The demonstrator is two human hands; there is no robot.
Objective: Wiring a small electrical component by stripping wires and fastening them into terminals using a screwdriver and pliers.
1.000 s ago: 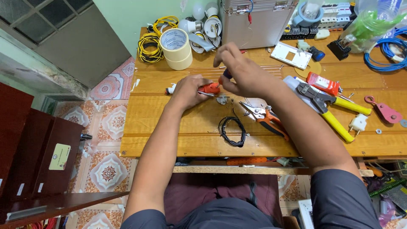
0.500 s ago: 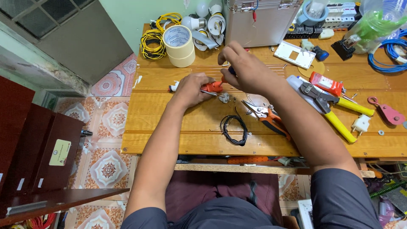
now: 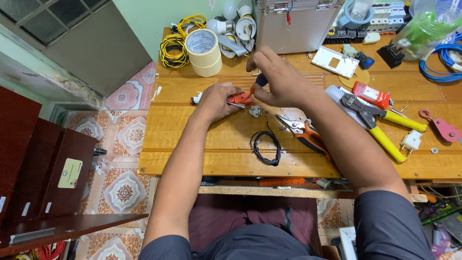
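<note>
Left hand (image 3: 215,102) grips an orange tool (image 3: 239,98); right hand (image 3: 281,79) pinches its dark end (the tip could slip into a finger).

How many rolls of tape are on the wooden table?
1. The cream roll of tape stands at the table's far left corner, beside the yellow wire coil. More rolls may be hidden behind the metal case or the clutter.

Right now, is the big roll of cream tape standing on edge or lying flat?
Lying flat: the cream tape roll rests on the wooden table, its open core facing up.
</note>
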